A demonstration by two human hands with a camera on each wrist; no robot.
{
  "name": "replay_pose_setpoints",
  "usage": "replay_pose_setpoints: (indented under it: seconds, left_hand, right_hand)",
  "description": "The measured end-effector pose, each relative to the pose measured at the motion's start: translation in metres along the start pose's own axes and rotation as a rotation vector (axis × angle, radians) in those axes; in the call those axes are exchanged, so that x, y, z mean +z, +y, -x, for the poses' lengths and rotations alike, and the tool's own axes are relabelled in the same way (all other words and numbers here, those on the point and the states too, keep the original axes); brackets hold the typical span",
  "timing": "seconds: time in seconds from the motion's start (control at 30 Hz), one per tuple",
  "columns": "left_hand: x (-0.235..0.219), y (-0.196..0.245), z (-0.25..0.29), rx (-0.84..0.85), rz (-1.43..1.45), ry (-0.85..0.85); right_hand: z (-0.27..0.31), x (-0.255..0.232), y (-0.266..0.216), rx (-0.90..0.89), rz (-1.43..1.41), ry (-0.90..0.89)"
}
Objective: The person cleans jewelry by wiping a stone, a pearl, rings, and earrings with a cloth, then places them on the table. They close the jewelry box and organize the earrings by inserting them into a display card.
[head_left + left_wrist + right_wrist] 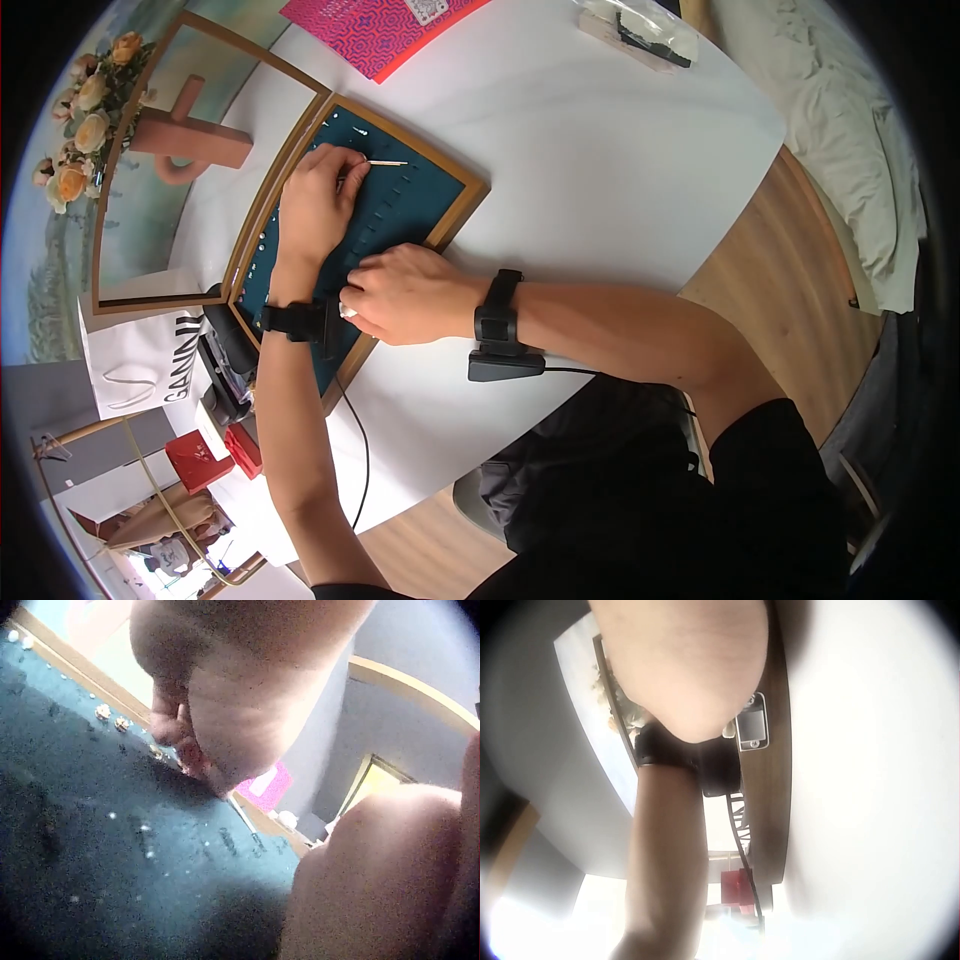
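Observation:
A shallow wooden jewellery case (pixel 462 205) lies with its glass lid (pixel 160 60) swung back. Its dark green lining (pixel 400 205) has slits and several small earrings (pixel 262 240) along the hinge side. My left hand (pixel 318 205) is low over the far part of the lining and pinches a thin pale stick (pixel 390 162), also visible in the left wrist view (pixel 243 816). My right hand (pixel 410 290) is at the case's near edge, fingers bent inward and their tips hidden. A silver rectangular fitting (pixel 752 724) shows beside it in the right wrist view.
Artificial flowers (pixel 90 130) and a pink-brown stand (pixel 190 140) are behind the lid. A white paper bag (pixel 140 360), black items and red boxes (pixel 195 460) stand to the left. A pink patterned packet (pixel 390 35) and a plastic bag (pixel 640 35) lie farther along the white table (pixel 590 190).

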State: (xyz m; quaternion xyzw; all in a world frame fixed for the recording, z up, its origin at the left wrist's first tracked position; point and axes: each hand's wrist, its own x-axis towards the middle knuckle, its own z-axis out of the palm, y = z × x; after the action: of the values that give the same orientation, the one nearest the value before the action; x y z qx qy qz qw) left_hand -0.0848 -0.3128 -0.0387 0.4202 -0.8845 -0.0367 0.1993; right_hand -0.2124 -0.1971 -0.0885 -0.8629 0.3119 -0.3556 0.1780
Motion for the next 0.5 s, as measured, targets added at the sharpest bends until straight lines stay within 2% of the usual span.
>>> replay_pose_setpoints:
  seconds: [0.13, 0.3, 0.5]
  left_hand:
    - [0.0017, 0.0006, 0.0008, 0.092, -0.137, 0.038]
    - [-0.0001, 0.0058, -0.0036, -0.109, -0.029, -0.053]
    - [-0.0009, 0.0072, -0.0084, -0.143, -0.025, -0.099]
  right_hand:
    - [-0.0007, 0.0013, 0.0000, 0.003, 0.007, 0.006]
    - [-0.0005, 0.0002, -0.0008, 0.001, 0.014, 0.012]
    - [-0.0006, 0.0009, -0.0007, 0.007, 0.009, 0.010]
